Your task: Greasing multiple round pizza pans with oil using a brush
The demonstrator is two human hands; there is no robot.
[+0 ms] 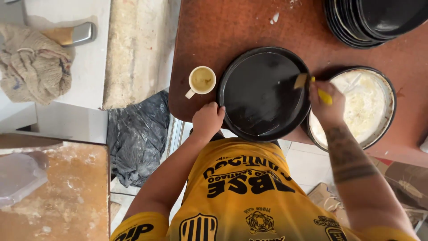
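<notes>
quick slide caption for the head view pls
Left hand steadies a black round pan while the right hand brushes it with a yellow-handled brush.

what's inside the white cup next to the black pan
The white cup holds a yellowish, oily-looking liquid that fills most of it. The liquid is opaque, so the cup's bottom is hidden. It stands on the brown table.

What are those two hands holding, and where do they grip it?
The right hand holds a yellow-handled brush by its handle, bristles on the black round pan. The left hand grips that pan's near rim.

Black round pan (261, 96), yellow-handled brush (312, 87)
</notes>
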